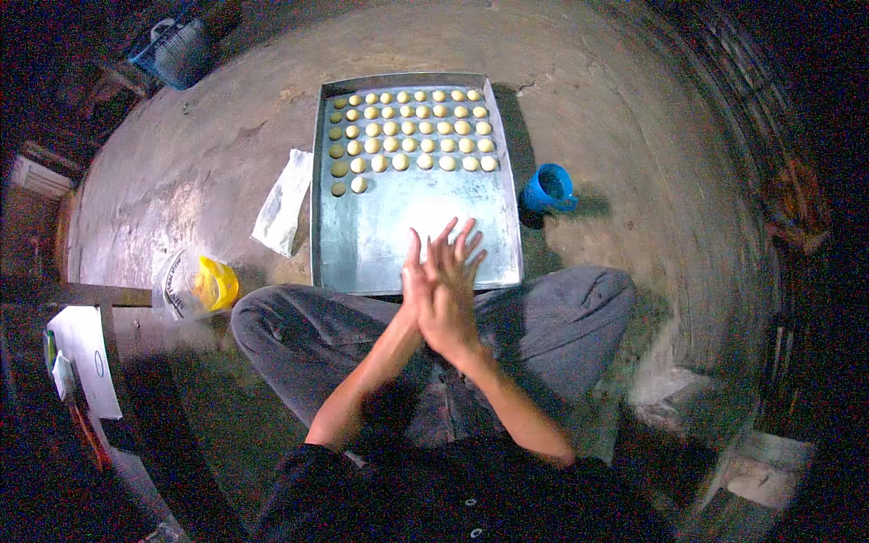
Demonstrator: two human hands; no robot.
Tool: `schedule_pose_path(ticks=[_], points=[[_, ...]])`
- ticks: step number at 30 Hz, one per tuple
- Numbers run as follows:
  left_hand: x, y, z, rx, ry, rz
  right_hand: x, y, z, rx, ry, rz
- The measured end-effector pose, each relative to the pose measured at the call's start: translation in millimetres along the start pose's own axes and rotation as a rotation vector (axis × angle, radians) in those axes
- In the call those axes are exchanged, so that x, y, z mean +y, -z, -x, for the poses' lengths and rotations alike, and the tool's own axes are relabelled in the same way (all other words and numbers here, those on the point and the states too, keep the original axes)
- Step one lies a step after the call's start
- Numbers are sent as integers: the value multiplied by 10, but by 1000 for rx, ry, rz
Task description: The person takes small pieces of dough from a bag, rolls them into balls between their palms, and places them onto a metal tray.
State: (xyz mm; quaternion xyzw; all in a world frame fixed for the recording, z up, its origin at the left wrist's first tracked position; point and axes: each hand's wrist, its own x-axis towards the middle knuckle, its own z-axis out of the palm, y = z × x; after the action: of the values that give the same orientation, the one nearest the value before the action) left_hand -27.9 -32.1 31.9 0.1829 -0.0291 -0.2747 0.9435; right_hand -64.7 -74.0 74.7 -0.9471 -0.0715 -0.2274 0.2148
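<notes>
The left hand and right hand meet palm to palm over the near edge of the metal tray, both opened out with fingers extended; whether anything lies between them is hidden. Pale balls sit in rows from the tray's far edge, the nearest row just two by the left edge. A blue mug stands beside the right edge.

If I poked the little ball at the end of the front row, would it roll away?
The ball would probably roll a bit, because it looks round and the tray seems flat. It likely wouldn't escape, since the tray has raised sides. It may feel light, being so small beside the person's fingers.
</notes>
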Motion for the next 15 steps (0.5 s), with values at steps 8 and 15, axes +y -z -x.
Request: schedule_pose_path(ticks=[8,15], points=[[34,-249,125,96,185,134,457,-7,38,-315,-417,-85],[15,-54,0,145,93,77,47,96,210,-289,-339,-353]])
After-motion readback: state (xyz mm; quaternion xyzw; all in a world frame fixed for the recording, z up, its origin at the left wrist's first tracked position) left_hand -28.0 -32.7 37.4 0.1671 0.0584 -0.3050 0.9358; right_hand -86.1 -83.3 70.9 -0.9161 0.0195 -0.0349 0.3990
